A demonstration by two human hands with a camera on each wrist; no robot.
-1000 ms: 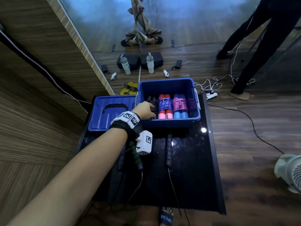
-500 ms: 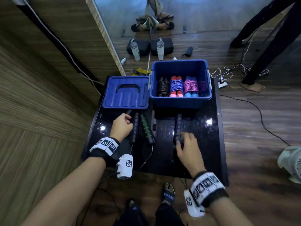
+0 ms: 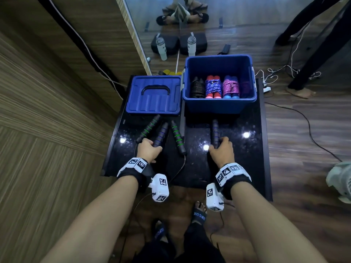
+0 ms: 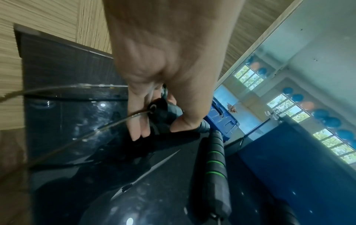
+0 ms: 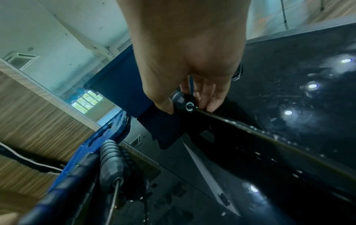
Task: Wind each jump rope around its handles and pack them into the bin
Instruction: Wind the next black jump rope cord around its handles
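On the black table (image 3: 237, 164) lies an unwound jump rope with two black, blue-ringed handles. My left hand (image 3: 152, 149) grips the near end of the left handle (image 3: 160, 134); the left wrist view shows fingers and thumb curled round its cap (image 4: 163, 115), with the thin cable (image 4: 115, 123) running out. My right hand (image 3: 218, 147) grips the near end of the right handle (image 3: 215, 131), whose cap (image 5: 183, 102) and cable (image 5: 250, 129) show in the right wrist view. The blue bin (image 3: 218, 106) behind holds several wound ropes (image 3: 213, 87).
Two green-ringed handles (image 3: 177, 137) (image 3: 149, 128) of another rope lie beside my left hand; one (image 4: 215, 167) is close under the wrist. The blue lid (image 3: 153, 95) lies left of the bin. Cables, bottles, a fan (image 3: 340, 181) and someone's legs are on the floor around.
My left hand left the bin, where a black wound rope now lies, and came back to the table. Both hands have closed round the blue-ringed handles.
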